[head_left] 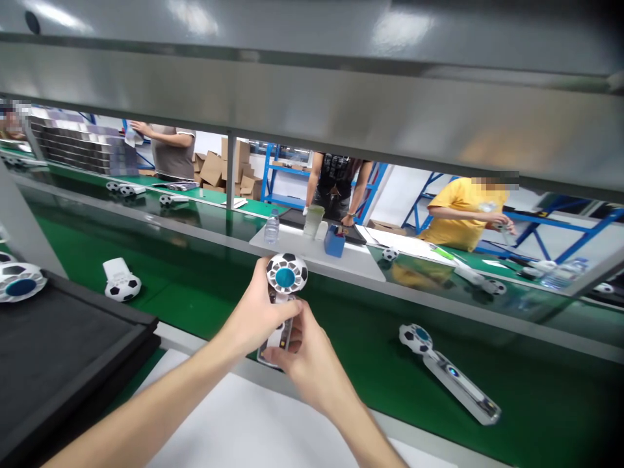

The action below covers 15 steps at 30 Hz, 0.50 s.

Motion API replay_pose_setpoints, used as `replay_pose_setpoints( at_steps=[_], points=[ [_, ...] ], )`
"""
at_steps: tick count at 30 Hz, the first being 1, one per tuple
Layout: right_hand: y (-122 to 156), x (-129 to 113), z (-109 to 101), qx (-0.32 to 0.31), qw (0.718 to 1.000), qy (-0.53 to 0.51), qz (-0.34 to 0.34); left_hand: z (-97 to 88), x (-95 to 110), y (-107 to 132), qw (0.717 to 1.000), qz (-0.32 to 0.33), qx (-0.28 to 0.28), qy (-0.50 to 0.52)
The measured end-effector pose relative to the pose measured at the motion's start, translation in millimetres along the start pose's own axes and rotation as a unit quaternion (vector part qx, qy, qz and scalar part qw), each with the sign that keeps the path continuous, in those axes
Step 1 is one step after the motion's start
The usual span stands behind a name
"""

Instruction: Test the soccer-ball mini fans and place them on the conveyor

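Both my hands hold a handheld fan (pixel 287 274) with a round football-patterned head and a blue-green centre. My left hand (pixel 258 302) closes round the neck just under the head, its thumb across the front. Lower down, my right hand (pixel 305 351) grips the handle, fingers bent behind and along its edge. Parts of the handle are covered by my fingers; a small yellow piece shows near its lower end. To the right, another handheld fan (pixel 461 387) lies on the green belt with a blue light on its handle.
A folded football-patterned fan (pixel 121 283) lies on the green belt (pixel 185 305). At left a black foam-like tray (pixel 63 344) bears another fan head (pixel 22 283). A metal shelf beam (pixel 292 97) crosses overhead. Beyond stand a bottle (pixel 272 229), a blue box (pixel 334 240) and several co-workers.
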State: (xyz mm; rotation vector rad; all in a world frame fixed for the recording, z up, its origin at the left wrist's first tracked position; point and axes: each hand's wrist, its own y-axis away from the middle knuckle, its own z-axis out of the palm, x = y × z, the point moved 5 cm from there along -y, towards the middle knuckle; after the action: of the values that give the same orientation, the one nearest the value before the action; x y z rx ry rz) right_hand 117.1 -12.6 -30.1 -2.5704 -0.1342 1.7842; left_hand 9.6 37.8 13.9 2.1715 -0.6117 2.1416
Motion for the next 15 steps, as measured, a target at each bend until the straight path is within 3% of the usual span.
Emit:
replay_pose_setpoints(
  at_steps=[6, 10, 15],
  points=[
    [-10, 11, -19, 0.042, 0.993, 0.113, 0.000, 7.5, -15, -3, 0.997, -0.006, -0.064, -0.049],
    [-13, 15, -25, 0.046, 0.989, 0.138, 0.010, 11.7, -24, -5, 0.989, 0.003, -0.071, -0.131],
    [-14, 16, -30, 0.040, 0.983, 0.180, 0.015, 13.4, -39, -8, 0.983, 0.001, -0.093, -0.156]
  ],
)
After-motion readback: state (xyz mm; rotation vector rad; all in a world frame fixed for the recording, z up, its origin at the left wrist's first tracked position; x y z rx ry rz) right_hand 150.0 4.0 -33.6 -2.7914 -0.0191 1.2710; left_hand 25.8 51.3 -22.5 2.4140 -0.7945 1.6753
